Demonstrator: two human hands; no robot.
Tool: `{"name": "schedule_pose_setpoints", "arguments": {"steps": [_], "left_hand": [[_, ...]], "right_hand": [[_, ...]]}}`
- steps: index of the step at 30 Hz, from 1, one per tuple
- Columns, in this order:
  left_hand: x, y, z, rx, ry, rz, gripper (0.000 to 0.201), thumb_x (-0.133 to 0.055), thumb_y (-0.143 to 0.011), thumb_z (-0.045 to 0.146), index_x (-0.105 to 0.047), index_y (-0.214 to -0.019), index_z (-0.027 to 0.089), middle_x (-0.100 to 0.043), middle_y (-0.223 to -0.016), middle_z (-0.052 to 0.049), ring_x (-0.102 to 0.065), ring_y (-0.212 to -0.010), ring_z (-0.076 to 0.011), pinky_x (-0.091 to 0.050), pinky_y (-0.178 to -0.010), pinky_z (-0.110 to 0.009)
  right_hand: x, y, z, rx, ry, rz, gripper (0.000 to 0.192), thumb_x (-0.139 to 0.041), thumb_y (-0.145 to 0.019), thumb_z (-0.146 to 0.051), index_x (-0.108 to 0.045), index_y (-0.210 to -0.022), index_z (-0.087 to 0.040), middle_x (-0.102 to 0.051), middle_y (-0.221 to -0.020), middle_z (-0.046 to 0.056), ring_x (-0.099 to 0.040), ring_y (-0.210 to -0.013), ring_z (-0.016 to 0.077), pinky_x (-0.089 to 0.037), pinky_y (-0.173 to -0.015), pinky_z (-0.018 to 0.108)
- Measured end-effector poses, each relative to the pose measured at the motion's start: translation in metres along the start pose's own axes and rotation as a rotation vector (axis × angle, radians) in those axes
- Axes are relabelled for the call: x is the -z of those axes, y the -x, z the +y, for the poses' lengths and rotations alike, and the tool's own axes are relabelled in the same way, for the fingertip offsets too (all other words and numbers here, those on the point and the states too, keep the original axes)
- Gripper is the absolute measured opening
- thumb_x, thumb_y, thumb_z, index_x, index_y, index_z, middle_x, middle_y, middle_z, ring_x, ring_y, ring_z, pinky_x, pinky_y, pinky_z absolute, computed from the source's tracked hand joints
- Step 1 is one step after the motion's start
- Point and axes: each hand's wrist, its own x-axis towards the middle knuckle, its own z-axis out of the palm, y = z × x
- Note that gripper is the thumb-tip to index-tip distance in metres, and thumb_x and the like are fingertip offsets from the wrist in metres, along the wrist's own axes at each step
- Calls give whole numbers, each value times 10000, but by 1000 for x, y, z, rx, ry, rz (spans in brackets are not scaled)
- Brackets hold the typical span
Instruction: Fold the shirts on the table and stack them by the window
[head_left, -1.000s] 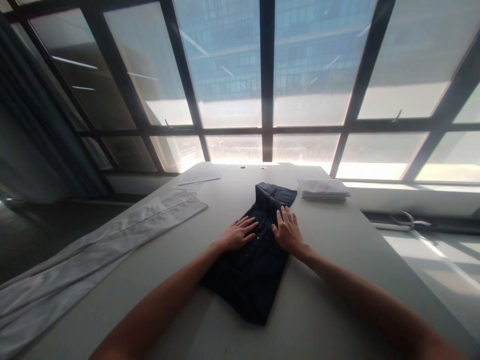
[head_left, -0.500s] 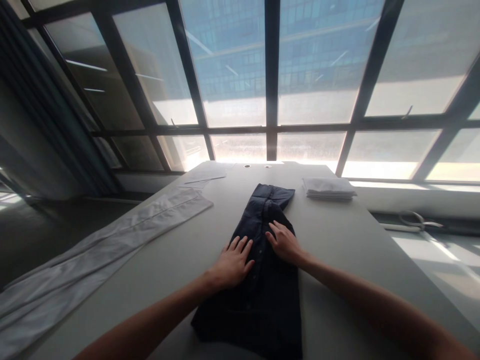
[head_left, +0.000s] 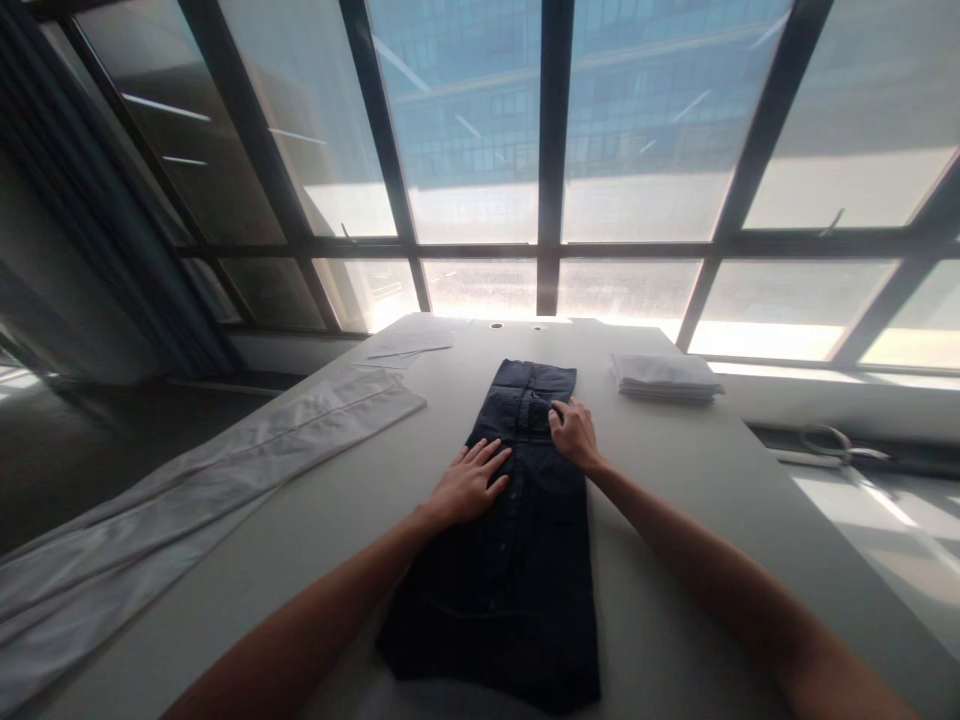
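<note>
A dark navy garment (head_left: 544, 560), with a row of small buttons running down a placket near its middle, lies in a long, narrow shape from the center of the frame to the bottom. Its far end is straight-edged, its near end broader and darker, and slight creases cross the upper part.

The cloth passes beneath and between both hands. The left hand (head_left: 466, 487) rests on its left edge, palm down, fingers loosely spread and gripping nothing. The right hand (head_left: 576, 435) is at its upper right edge, fingers bent inward; whether they pinch the fabric cannot be told. Both forearms reach in from the lower corners.

Underneath is a pale table (head_left: 645, 490). A folded white stack (head_left: 666, 376) sits right of center, and a long light-gray cloth (head_left: 225, 490) stretches along the left side.
</note>
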Motion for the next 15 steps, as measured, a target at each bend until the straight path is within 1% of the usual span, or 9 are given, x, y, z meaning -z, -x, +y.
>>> {"name": "schedule_pose_setpoints", "arguments": {"steps": [1, 3, 5, 7, 10, 12, 14, 15], "left_hand": [[0, 0, 0, 2, -3, -1, 568, -427, -1047, 487, -408, -1587, 316, -306, -1679, -14, -244, -1559, -304, -217, -1261, -527], [1, 1, 1, 0, -2, -1, 570, -430, -1044, 488, -409, -1587, 314, -305, -1680, -12, -244, -1559, -308, -224, -1258, -538], [2, 1, 3, 2, 5, 3, 570, -435, -1043, 488, -413, -1585, 313, -311, -1678, -12, -245, -1558, -310, -228, -1256, -544], [2, 2, 3, 1, 11, 7, 568, -438, -1042, 488, -418, -1582, 311, -317, -1676, -17, -250, -1556, -313, -233, -1254, -549], [1, 3, 3, -4, 11, 16, 571, -442, -1041, 489, -419, -1581, 306, -321, -1674, -32, -260, -1553, -313, -239, -1251, -551], [2, 3, 3, -5, 9, 17, 573, -444, -1041, 489, -421, -1581, 300, -324, -1673, -37, -263, -1552, -308, -238, -1252, -546], [2, 4, 4, -6, 7, 15, 572, -439, -1043, 487, -425, -1579, 289, -323, -1673, -40, -258, -1554, -303, -233, -1256, -541], [2, 4, 4, -6, 5, 14, 572, -436, -1044, 486, -426, -1579, 282, -322, -1673, -43, -256, -1555, -303, -231, -1256, -542]], "right_hand": [[3, -11, 3, -72, -75, 32, 498, -468, -990, -484, -710, -1276, -156, -627, -1411, 161, -480, -1386, 313, -336, -1157, 428], [9, -32, 9, -164, -197, 10, 525, -459, -972, -566, -769, -1096, -160, -740, -1174, 129, -626, -1172, 299, -445, -1037, 395], [14, -51, 11, -196, -242, -36, 597, -452, -950, -646, -776, -944, -145, -763, -995, 115, -680, -973, 276, -504, -911, 367], [18, -69, 11, -214, -237, -46, 625, -465, -938, -677, -764, -877, -131, -756, -915, 123, -684, -890, 263, -520, -847, 353], [24, -90, 8, -230, -176, -49, 557, -471, -971, -606, -759, -901, -135, -752, -904, 131, -685, -920, 260, -522, -847, 342], [26, -97, 6, -237, -81, -66, 480, -491, -981, -524, -759, -919, -131, -750, -930, 145, -685, -976, 277, -518, -885, 369], [24, -96, 2, -250, 34, -81, 421, -555, -955, -461, -756, -942, -91, -733, -1037, 209, -658, -1092, 343, -486, -962, 461], [21, -92, -1, -252, 84, -79, 407, -584, -940, -434, -752, -975, -64, -703, -1135, 258, -612, -1187, 389, -445, -1015, 519]]}}
